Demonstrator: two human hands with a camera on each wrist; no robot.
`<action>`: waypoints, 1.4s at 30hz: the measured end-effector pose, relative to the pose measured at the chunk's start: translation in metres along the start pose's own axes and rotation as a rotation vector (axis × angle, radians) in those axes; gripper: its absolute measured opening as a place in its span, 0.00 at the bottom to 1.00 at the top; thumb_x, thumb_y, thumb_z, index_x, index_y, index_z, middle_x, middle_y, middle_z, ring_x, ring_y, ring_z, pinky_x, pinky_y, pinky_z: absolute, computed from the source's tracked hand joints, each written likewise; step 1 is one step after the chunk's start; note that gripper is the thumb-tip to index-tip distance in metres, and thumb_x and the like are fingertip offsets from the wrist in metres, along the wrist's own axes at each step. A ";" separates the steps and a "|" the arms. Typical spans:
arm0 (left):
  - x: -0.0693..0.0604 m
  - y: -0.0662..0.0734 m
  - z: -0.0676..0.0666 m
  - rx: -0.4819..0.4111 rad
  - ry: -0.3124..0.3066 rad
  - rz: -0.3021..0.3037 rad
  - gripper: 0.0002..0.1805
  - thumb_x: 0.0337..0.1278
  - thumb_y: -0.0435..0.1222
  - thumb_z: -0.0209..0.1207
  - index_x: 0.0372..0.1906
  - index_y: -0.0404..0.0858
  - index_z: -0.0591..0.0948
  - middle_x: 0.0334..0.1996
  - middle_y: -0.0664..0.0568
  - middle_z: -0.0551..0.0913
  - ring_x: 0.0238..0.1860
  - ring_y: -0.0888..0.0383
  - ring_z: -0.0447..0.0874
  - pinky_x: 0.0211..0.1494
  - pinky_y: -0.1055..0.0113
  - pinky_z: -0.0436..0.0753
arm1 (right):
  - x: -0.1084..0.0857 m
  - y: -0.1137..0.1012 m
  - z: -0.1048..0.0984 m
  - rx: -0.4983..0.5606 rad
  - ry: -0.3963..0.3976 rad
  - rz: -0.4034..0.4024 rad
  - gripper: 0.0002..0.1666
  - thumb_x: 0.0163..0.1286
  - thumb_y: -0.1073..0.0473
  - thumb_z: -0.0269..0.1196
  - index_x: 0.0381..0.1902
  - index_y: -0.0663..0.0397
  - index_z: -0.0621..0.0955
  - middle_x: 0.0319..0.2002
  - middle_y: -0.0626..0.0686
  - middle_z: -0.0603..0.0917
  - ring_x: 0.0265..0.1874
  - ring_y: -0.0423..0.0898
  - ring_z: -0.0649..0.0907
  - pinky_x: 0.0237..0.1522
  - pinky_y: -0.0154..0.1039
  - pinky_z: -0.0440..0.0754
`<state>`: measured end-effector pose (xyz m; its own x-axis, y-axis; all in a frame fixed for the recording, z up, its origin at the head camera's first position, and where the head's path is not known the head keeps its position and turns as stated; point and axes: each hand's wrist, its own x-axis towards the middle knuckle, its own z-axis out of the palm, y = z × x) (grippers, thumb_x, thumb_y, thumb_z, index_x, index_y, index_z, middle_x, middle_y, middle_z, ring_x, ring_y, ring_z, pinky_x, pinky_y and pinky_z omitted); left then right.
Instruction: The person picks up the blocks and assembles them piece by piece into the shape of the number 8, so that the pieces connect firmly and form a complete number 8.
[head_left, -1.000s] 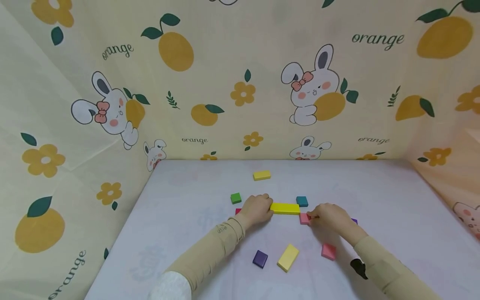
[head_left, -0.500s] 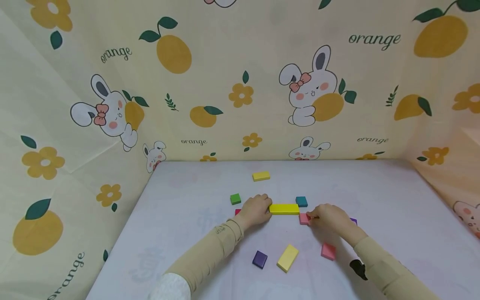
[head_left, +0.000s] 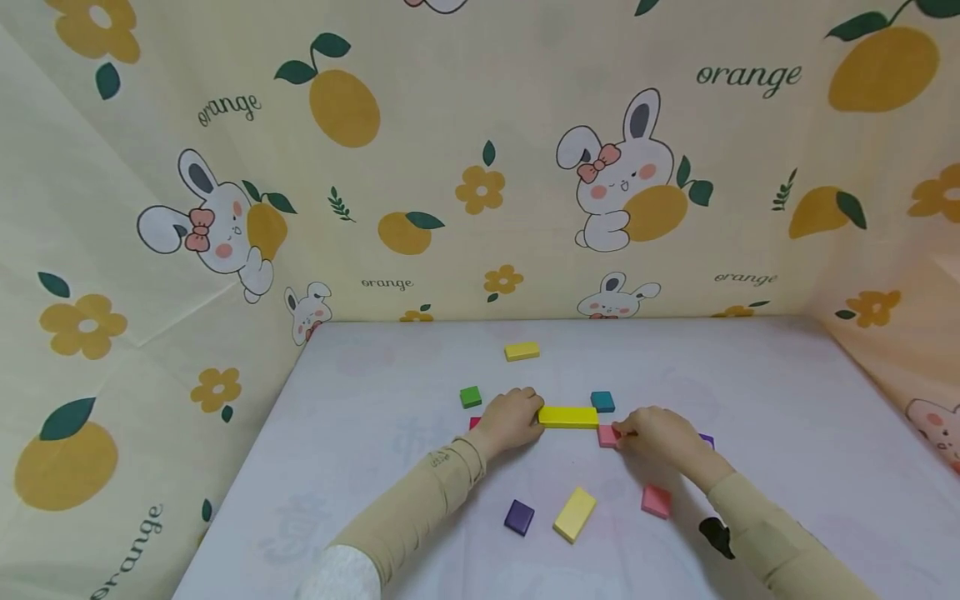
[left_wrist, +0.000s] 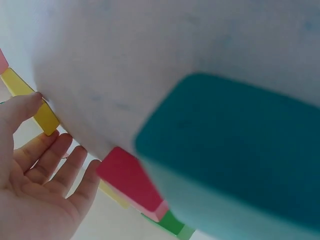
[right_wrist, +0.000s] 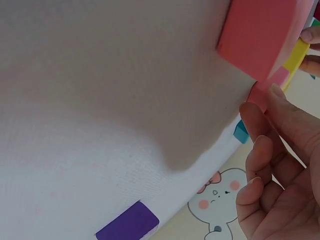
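Observation:
A long yellow block (head_left: 567,417) lies on the table, and my left hand (head_left: 512,419) pinches its left end. In the left wrist view the thumb (left_wrist: 31,106) and index fingertip meet this block, while the other fingers extend loosely. Against the front right corner of the yellow block sits a small pink block (head_left: 607,436). My right hand (head_left: 663,437) pinches that pink block between thumb and index finger; the remaining fingers curl in the right wrist view. A teal block (head_left: 602,402) stands just behind the yellow one's right end.
Behind the left hand are a green block (head_left: 470,397) and a partly hidden red block (left_wrist: 132,182). Nearer lie a dark purple block (head_left: 519,517), a pale yellow block (head_left: 575,515) and a coral block (head_left: 656,502). A large teal block (left_wrist: 235,150) fills the left wrist foreground.
Both hands and the blocks keep their places. Only the head view shifts slightly.

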<state>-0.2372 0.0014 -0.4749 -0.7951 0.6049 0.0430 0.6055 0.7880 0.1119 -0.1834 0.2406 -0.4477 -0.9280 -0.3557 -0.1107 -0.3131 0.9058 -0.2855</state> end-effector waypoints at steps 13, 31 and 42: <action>-0.001 -0.001 0.000 0.028 0.005 0.006 0.13 0.55 0.45 0.59 0.44 0.43 0.80 0.36 0.56 0.80 0.34 0.62 0.75 0.34 0.71 0.77 | 0.001 0.000 0.001 -0.005 -0.004 0.011 0.16 0.54 0.61 0.68 0.43 0.59 0.85 0.34 0.54 0.88 0.31 0.44 0.82 0.40 0.43 0.83; -0.017 -0.025 -0.023 -0.024 0.014 -0.062 0.21 0.56 0.44 0.59 0.54 0.42 0.78 0.50 0.51 0.80 0.49 0.55 0.80 0.50 0.61 0.80 | -0.001 0.000 0.002 0.011 0.000 0.013 0.16 0.55 0.61 0.68 0.43 0.59 0.85 0.35 0.54 0.88 0.32 0.45 0.83 0.39 0.43 0.83; -0.040 -0.069 -0.029 -0.102 0.093 -0.172 0.16 0.56 0.41 0.60 0.49 0.39 0.81 0.46 0.49 0.81 0.46 0.53 0.79 0.49 0.59 0.79 | -0.002 -0.001 0.003 0.037 -0.005 0.046 0.17 0.55 0.59 0.68 0.43 0.58 0.85 0.36 0.55 0.87 0.32 0.45 0.82 0.39 0.43 0.83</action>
<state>-0.2483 -0.0805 -0.4559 -0.8891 0.4454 0.1050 0.4575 0.8602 0.2253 -0.1810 0.2396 -0.4503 -0.9402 -0.3154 -0.1290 -0.2626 0.9119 -0.3153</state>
